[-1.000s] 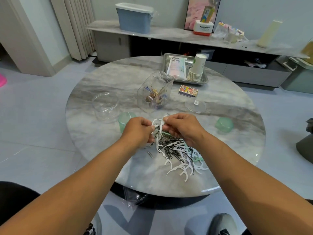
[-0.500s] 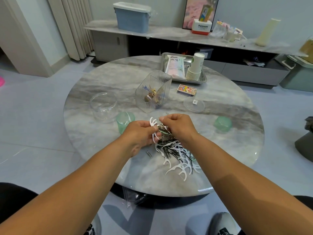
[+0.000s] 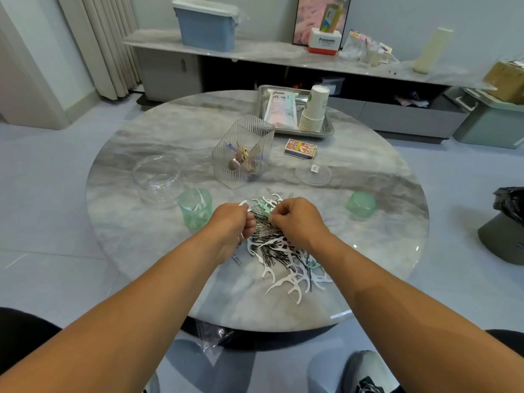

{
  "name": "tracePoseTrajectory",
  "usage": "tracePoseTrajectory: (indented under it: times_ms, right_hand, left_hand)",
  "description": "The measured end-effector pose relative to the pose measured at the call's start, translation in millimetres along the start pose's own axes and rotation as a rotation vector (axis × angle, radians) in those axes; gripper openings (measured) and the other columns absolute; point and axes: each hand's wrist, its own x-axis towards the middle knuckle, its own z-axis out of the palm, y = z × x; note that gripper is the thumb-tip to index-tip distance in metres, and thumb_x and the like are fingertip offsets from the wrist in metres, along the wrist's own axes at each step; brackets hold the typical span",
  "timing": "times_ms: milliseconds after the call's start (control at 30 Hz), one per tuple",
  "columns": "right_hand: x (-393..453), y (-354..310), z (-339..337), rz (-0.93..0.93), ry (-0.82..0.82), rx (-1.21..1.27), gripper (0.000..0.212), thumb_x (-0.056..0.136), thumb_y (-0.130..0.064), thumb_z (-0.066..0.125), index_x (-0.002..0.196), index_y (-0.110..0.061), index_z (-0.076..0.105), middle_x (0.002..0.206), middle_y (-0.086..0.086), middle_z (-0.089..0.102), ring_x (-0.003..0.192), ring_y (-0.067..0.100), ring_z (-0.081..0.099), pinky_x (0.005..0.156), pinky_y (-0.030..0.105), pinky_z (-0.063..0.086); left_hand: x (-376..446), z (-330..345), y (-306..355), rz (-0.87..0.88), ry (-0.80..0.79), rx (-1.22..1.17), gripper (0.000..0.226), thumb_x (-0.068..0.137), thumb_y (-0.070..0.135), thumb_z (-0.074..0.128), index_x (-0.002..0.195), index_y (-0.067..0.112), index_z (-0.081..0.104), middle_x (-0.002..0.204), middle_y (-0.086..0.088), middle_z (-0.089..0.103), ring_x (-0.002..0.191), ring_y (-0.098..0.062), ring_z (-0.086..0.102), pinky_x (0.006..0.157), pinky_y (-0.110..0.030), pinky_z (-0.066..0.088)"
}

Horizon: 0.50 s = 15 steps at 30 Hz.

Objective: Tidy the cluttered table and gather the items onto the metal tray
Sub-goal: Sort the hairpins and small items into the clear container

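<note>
A tangled pile of white floss picks and black hairpins [image 3: 286, 259] lies on the round marble table [image 3: 141, 222] near its front edge. My left hand [image 3: 231, 219] holds white floss picks at the pile's far left end. My right hand [image 3: 297, 219] pinches into the pile's far end, at a pale green pick. A green cup [image 3: 195, 207] with a floss pick inside stands just left of my left hand. The metal tray [image 3: 329, 129] sits at the table's far side, holding a plastic packet [image 3: 280, 109] and a stack of paper cups [image 3: 314, 109].
A ribbed clear container [image 3: 243, 151] with small items stands behind the pile. A clear round tub [image 3: 156, 177] is at the left, its flat lid [image 3: 313, 174] and a matchbox [image 3: 300, 148] at the right, a green cap [image 3: 360, 204] farther right. A paper clip [image 3: 236, 260] lies by my left wrist.
Both hands have stayed at the far end of the pile, working picks loose; a few picks now lie spread just beyond my fingers. The view has shifted slightly.
</note>
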Motion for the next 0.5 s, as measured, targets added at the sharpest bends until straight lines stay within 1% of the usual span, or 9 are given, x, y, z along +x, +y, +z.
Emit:
tracePoseTrajectory:
  times_ms: [67, 133, 167, 233, 300, 367, 433, 467, 500]
  right_hand:
    - [-0.9, -1.4, -2.6, 0.09, 0.042, 0.28, 0.011, 0.09, -0.021, 0.074, 0.083, -0.013, 0.075, 0.071, -0.003, 0.068, 0.064, 0.012, 0.06, 0.067, 0.033, 0.053]
    - [-2.6, -5.9, -5.3, 0.163, -0.003, 0.547, 0.012, 0.091, -0.017, 0.074, 0.09, -0.006, 0.076, 0.078, 0.005, 0.072, 0.072, 0.014, 0.064, 0.074, 0.034, 0.057]
    - [-3.3, -9.1, -5.5, 0.163, -0.062, 0.626, 0.013, 0.092, -0.015, 0.074, 0.093, -0.002, 0.076, 0.078, 0.006, 0.074, 0.071, 0.012, 0.066, 0.071, 0.029, 0.058]
    - [-4.3, -15.1, -6.2, 0.133, -0.152, 0.675, 0.015, 0.094, -0.011, 0.07, 0.097, 0.003, 0.075, 0.064, -0.001, 0.072, 0.054, 0.0, 0.063, 0.051, 0.013, 0.048]
    - [-1.6, -19.0, -8.2, 0.145, -0.148, 0.688, 0.014, 0.096, -0.011, 0.067, 0.098, 0.002, 0.075, 0.063, -0.003, 0.07, 0.044, -0.002, 0.057, 0.043, 0.01, 0.041]
    - [6.2, -14.8, -11.3, 0.173, -0.036, 0.581, 0.011, 0.096, -0.013, 0.067, 0.097, -0.008, 0.076, 0.075, 0.001, 0.072, 0.053, 0.003, 0.06, 0.05, 0.018, 0.047]
    - [12.5, -6.2, -14.1, 0.163, 0.085, 0.274, 0.009, 0.093, -0.021, 0.072, 0.1, -0.016, 0.076, 0.091, 0.0, 0.074, 0.078, 0.013, 0.068, 0.074, 0.031, 0.057]
    - [13.6, -3.2, -13.5, 0.148, 0.082, 0.137, 0.019, 0.089, -0.028, 0.076, 0.106, -0.018, 0.075, 0.099, -0.001, 0.074, 0.09, 0.017, 0.068, 0.085, 0.037, 0.056]
    - [13.2, -1.4, -11.6, 0.135, 0.047, 0.037, 0.034, 0.086, -0.035, 0.079, 0.114, -0.019, 0.072, 0.108, -0.001, 0.072, 0.099, 0.02, 0.067, 0.091, 0.04, 0.055]
  left_hand:
    - [0.9, 3.1, 0.6, -0.013, -0.031, -0.119, 0.015, 0.101, 0.002, 0.048, 0.09, 0.006, 0.057, 0.078, -0.008, 0.058, 0.067, -0.016, 0.058, 0.068, -0.028, 0.055]
    - [-1.9, 7.7, 1.4, -0.033, -0.107, -0.224, 0.014, 0.104, 0.01, 0.051, 0.094, 0.006, 0.059, 0.079, -0.008, 0.06, 0.071, -0.017, 0.061, 0.078, -0.032, 0.057]
    - [-3.4, 9.5, 1.7, -0.038, -0.142, -0.266, 0.016, 0.105, 0.015, 0.052, 0.096, 0.005, 0.06, 0.079, -0.008, 0.062, 0.074, -0.017, 0.062, 0.081, -0.033, 0.057]
    - [-5.2, 14.4, 1.9, -0.017, -0.179, -0.291, 0.017, 0.105, 0.015, 0.052, 0.098, 0.003, 0.062, 0.083, -0.01, 0.067, 0.077, -0.018, 0.063, 0.079, -0.032, 0.057]
    - [-6.0, 16.3, 2.4, 0.005, -0.164, -0.307, 0.016, 0.105, 0.003, 0.046, 0.102, -0.002, 0.062, 0.08, -0.012, 0.067, 0.07, -0.016, 0.062, 0.073, -0.03, 0.057]
    - [-4.5, 15.0, 4.7, -0.021, -0.108, -0.36, 0.019, 0.104, -0.006, 0.04, 0.1, -0.004, 0.059, 0.073, -0.013, 0.066, 0.065, -0.016, 0.064, 0.069, -0.028, 0.06]
    - [-3.7, 12.0, 7.0, -0.059, -0.067, -0.377, 0.021, 0.104, -0.007, 0.038, 0.099, 0.0, 0.057, 0.077, -0.014, 0.063, 0.066, -0.018, 0.063, 0.061, -0.026, 0.06]
    - [-3.4, 10.7, 8.0, -0.073, -0.06, -0.362, 0.021, 0.104, -0.007, 0.038, 0.102, 0.002, 0.057, 0.078, -0.014, 0.062, 0.066, -0.017, 0.062, 0.059, -0.025, 0.059]
    - [-3.4, 9.5, 8.1, -0.085, -0.061, -0.342, 0.021, 0.102, -0.007, 0.039, 0.104, 0.003, 0.058, 0.079, -0.013, 0.063, 0.065, -0.016, 0.061, 0.059, -0.024, 0.058]
